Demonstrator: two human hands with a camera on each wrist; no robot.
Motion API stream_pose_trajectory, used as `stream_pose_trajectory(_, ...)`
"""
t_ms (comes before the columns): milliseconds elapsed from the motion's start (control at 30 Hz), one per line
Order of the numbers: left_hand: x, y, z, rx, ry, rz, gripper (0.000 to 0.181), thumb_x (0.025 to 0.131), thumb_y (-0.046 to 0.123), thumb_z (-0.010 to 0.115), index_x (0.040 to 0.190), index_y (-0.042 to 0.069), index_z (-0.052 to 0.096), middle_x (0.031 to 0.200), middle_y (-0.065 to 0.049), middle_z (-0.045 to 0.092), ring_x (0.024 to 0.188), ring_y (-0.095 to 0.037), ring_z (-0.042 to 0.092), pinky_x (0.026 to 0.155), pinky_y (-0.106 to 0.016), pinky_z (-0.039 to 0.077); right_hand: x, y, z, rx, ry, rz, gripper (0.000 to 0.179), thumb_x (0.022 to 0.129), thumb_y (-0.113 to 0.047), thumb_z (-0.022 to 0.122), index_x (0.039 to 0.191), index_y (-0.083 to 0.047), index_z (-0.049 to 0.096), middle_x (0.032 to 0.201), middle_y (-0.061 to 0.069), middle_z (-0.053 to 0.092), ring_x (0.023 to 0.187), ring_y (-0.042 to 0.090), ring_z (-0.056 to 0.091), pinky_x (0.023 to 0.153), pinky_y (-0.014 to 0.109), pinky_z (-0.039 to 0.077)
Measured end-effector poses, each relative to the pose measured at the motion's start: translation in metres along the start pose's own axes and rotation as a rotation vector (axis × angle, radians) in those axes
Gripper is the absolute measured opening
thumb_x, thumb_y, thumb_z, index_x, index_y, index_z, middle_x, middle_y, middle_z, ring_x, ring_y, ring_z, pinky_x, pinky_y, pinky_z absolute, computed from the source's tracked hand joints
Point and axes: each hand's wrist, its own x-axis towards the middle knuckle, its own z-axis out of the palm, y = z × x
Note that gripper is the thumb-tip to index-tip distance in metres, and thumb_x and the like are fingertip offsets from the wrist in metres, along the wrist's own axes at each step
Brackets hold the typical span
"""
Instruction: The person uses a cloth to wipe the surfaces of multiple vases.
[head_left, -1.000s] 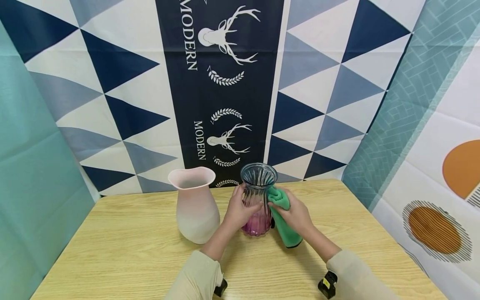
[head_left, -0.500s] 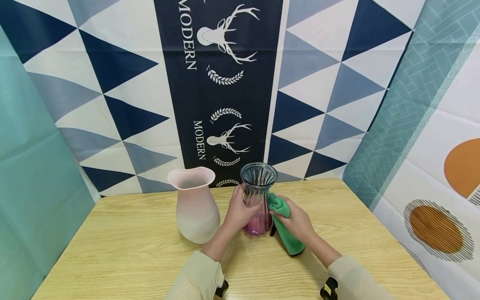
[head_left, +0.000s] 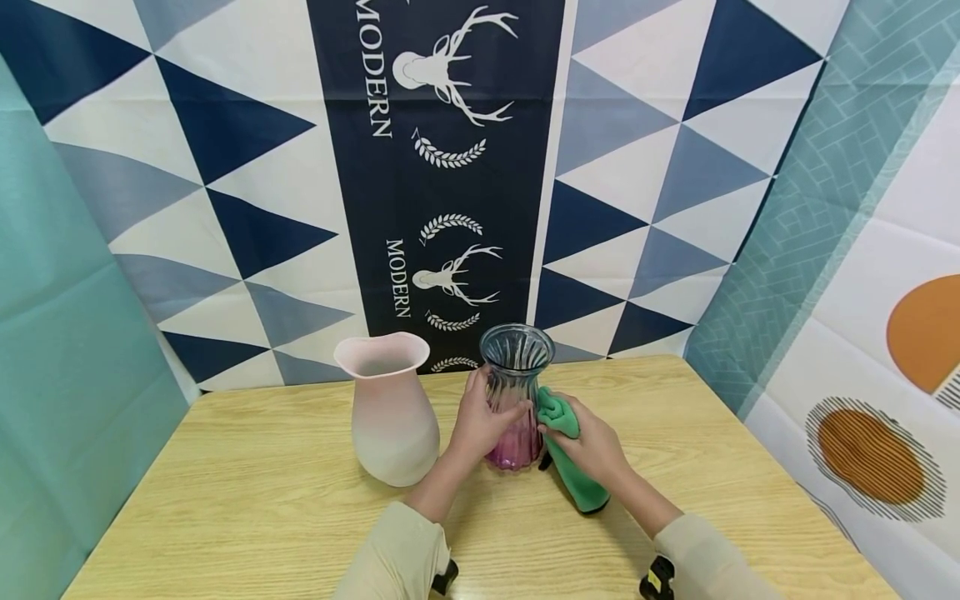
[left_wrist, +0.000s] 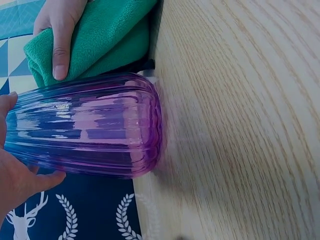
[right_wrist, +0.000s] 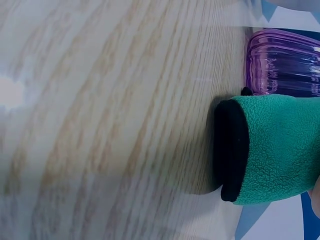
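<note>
A ribbed glass vase (head_left: 516,417), blue at the flared rim and pink-purple at the base, stands upright on the wooden table. My left hand (head_left: 480,417) grips its left side, with the thumb across the front. In the left wrist view the vase's purple base (left_wrist: 125,125) meets the tabletop. My right hand (head_left: 592,442) holds a folded green cloth (head_left: 573,475) close against the vase's right side, thumb over the fold. The cloth's dark-edged lower end (right_wrist: 232,150) hangs close over the table in the right wrist view.
A pale pink-and-white vase (head_left: 393,417) with a wavy rim stands left of the glass one. Behind the wooden table (head_left: 247,500) hangs a patterned cloth backdrop (head_left: 450,192). Turquoise fabric (head_left: 75,333) hangs along the left side.
My right hand and the green cloth have shifted slightly down and to the right, off the upper part of the glass vase. The left hand keeps its grip in place.
</note>
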Motion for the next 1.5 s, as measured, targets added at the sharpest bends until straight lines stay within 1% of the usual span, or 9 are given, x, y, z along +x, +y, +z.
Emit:
stream_pose_trajectory(200,0.001,-0.002,0.001,-0.01,-0.005,-0.02,0.078,0.079,0.035,0.075,0.14,0.007,0.035,0.135,-0.013,0.042,0.129,-0.029,0.042,0.107,-0.048,0.036,-0.001,0.001,0.0,0.006,-0.004,0.013,0.057,0.084,-0.036,0.069,0.134,-0.017,0.049,0.122,0.013,0.063,0.103,0.032,0.062,0.078,0.051,0.051)
stream_pose_trajectory(433,0.001,-0.002,0.0,-0.015,-0.016,-0.041,0.078,0.079,0.035,0.074,0.14,0.007,0.034,0.138,-0.012,0.041,0.131,-0.03,0.04,0.108,-0.049,0.035,0.002,0.002,-0.002,0.045,0.012,0.015,0.055,0.084,-0.035,0.068,0.133,-0.017,0.049,0.117,0.014,0.064,0.1,0.032,0.063,0.076,0.05,0.051)
stream_pose_trajectory(633,0.002,-0.002,0.0,-0.024,-0.014,-0.014,0.077,0.079,0.032,0.075,0.139,0.007,0.035,0.135,-0.012,0.042,0.13,-0.029,0.042,0.107,-0.048,0.036,0.008,0.0,-0.008,0.064,0.04,0.009,0.055,0.083,-0.033,0.07,0.132,-0.017,0.05,0.116,0.015,0.065,0.1,0.032,0.063,0.077,0.05,0.05)
stream_pose_trajectory(867,0.002,-0.001,0.0,-0.019,-0.006,-0.008,0.077,0.078,0.03,0.076,0.139,0.007,0.036,0.135,-0.013,0.043,0.129,-0.029,0.042,0.108,-0.047,0.035,0.018,-0.009,-0.02,0.067,0.093,-0.017,0.056,0.083,-0.03,0.071,0.132,-0.013,0.049,0.113,0.017,0.065,0.095,0.033,0.064,0.072,0.049,0.05)
stream_pose_trajectory(1100,0.001,0.0,0.0,0.0,0.008,0.022,0.077,0.078,0.03,0.075,0.139,0.005,0.036,0.135,-0.014,0.043,0.128,-0.031,0.043,0.107,-0.048,0.037,0.026,-0.016,-0.028,0.085,0.148,-0.049,0.057,0.083,-0.026,0.072,0.132,-0.012,0.048,0.111,0.019,0.066,0.089,0.033,0.065,0.068,0.048,0.051)
stream_pose_trajectory(1233,0.0,0.001,-0.001,0.006,0.011,0.035,0.077,0.078,0.03,0.075,0.139,0.004,0.036,0.134,-0.015,0.043,0.127,-0.031,0.044,0.106,-0.049,0.037,0.028,-0.019,-0.03,0.107,0.167,-0.055,0.057,0.082,-0.024,0.072,0.133,-0.014,0.048,0.113,0.019,0.065,0.091,0.034,0.065,0.07,0.049,0.051)
stream_pose_trajectory(1400,0.0,0.001,0.0,0.005,0.012,0.028,0.077,0.078,0.029,0.075,0.139,0.004,0.036,0.134,-0.014,0.043,0.128,-0.031,0.044,0.106,-0.048,0.037,0.029,-0.022,-0.029,0.129,0.188,-0.078,0.058,0.081,-0.022,0.073,0.133,-0.012,0.049,0.117,0.017,0.064,0.097,0.035,0.063,0.075,0.051,0.051)
stream_pose_trajectory(1500,0.0,0.002,0.0,0.013,0.01,0.027,0.076,0.078,0.029,0.075,0.139,0.005,0.037,0.134,-0.013,0.043,0.127,-0.03,0.044,0.107,-0.047,0.037,0.03,-0.024,-0.028,0.132,0.195,-0.091,0.058,0.081,-0.022,0.073,0.132,-0.011,0.049,0.117,0.016,0.064,0.097,0.034,0.063,0.075,0.051,0.051)
